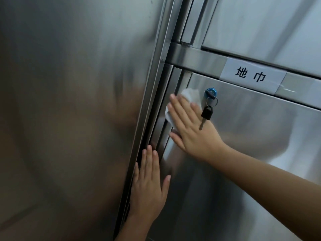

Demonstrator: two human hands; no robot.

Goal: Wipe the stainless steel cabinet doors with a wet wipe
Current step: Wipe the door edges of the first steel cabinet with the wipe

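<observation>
Two flat hands met the door [251,140]: my left hand [149,188] braced low by its edge, fingers [152,159] straight and together; my right hand [191,133] pinned the wipe [191,95] beside the key [207,112], fingers spread over it. Soft, limp and slick when wet, I judged; best held under the palm.

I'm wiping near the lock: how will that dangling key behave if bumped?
The key hangs freely from a ring on the blue lock, so it will probably swing aside. It looks small and light, likely tapping the door harmlessly.
</observation>
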